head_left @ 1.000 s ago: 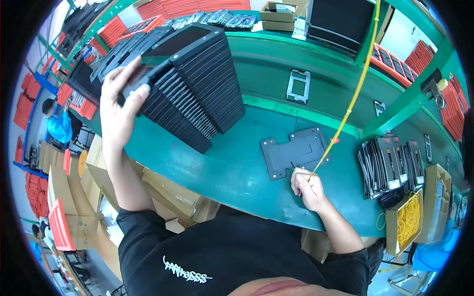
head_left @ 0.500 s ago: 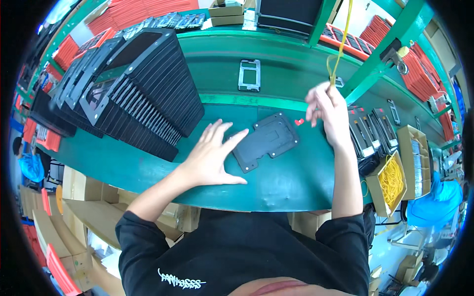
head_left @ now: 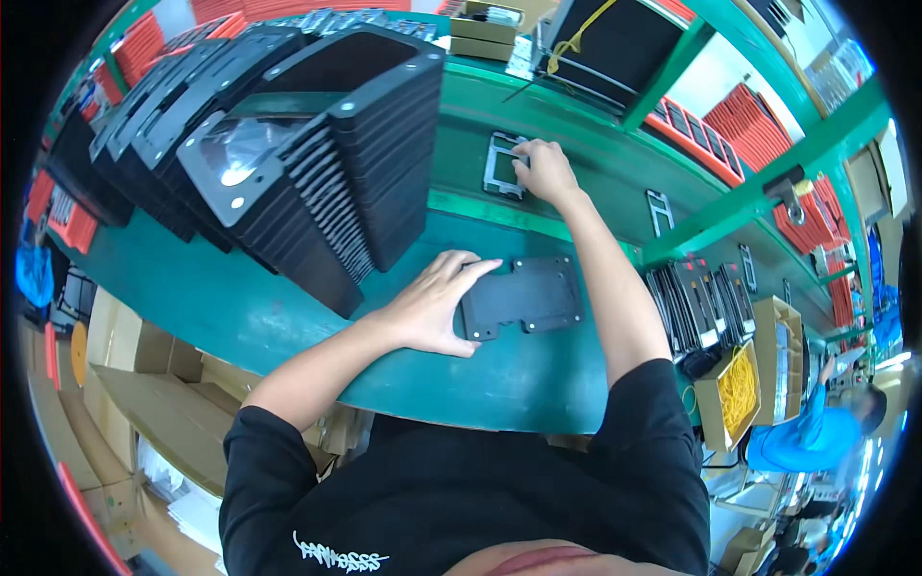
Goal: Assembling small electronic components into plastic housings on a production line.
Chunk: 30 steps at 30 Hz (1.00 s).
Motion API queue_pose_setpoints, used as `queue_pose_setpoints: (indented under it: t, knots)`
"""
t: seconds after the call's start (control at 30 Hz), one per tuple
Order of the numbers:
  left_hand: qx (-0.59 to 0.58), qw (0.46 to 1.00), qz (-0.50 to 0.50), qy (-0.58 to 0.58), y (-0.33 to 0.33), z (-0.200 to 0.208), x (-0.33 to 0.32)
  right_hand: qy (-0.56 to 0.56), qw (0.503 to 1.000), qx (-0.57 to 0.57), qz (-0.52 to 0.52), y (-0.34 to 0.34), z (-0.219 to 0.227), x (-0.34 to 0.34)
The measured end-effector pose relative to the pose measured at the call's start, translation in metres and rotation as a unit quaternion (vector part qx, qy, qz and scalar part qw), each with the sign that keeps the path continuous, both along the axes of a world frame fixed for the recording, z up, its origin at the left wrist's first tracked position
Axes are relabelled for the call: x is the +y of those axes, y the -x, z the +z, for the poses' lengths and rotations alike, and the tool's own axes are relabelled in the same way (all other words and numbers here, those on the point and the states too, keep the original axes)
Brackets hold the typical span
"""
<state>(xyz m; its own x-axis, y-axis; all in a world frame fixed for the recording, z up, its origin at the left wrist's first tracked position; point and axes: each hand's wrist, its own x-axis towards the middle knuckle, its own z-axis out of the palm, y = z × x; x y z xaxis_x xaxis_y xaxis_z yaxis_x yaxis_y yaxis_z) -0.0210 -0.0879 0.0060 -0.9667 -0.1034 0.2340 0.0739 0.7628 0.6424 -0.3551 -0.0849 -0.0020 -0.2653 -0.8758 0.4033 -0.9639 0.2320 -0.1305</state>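
A black plate (head_left: 526, 296) with notched edges and round silver dots lies flat on the green table in front of me. My left hand (head_left: 427, 305) grips its left end, the thumb at the near edge and the fingers at the far edge. Beyond it, my right hand (head_left: 549, 175) reaches onto the green strip behind the table. Its bent fingers hold the right side of a silver-grey rectangular frame (head_left: 504, 189) with an open middle. The fingertips are partly hidden.
A tall stack of black trays (head_left: 392, 154) stands left of my left hand. At right are black flat units (head_left: 687, 307), a box of yellow bands (head_left: 738, 394) and a green post (head_left: 759, 182). Another silver frame (head_left: 660, 213) lies behind. A yellow cord (head_left: 576, 40) hangs at the back.
My right hand has left the yellow cord and moved leftward to the silver frame. My left hand has closed on the black plate, which now lies straighter. The view has shifted.
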Motion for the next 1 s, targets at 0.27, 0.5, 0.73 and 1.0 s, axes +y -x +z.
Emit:
queue_pose_setpoints:
  t: [0.27,0.5,0.73,1.0]
  knots:
    - [0.003,0.999,-0.007,-0.033,-0.004,0.001,-0.002,-0.217,0.963,0.034,-0.156,0.004,0.01,-0.029]
    - [0.03,0.998,0.015,-0.05,0.005,-0.002,0.0,-0.116,0.962,-0.184,-0.163,0.014,0.053,0.072]
    - [0.019,0.997,0.058,-0.04,-0.004,-0.007,0.004,-0.131,0.964,-0.195,-0.126,-0.111,0.044,0.17]
    - [0.025,0.998,0.055,-0.023,0.004,-0.007,0.008,-0.046,0.994,-0.059,-0.077,-0.136,0.026,0.184]
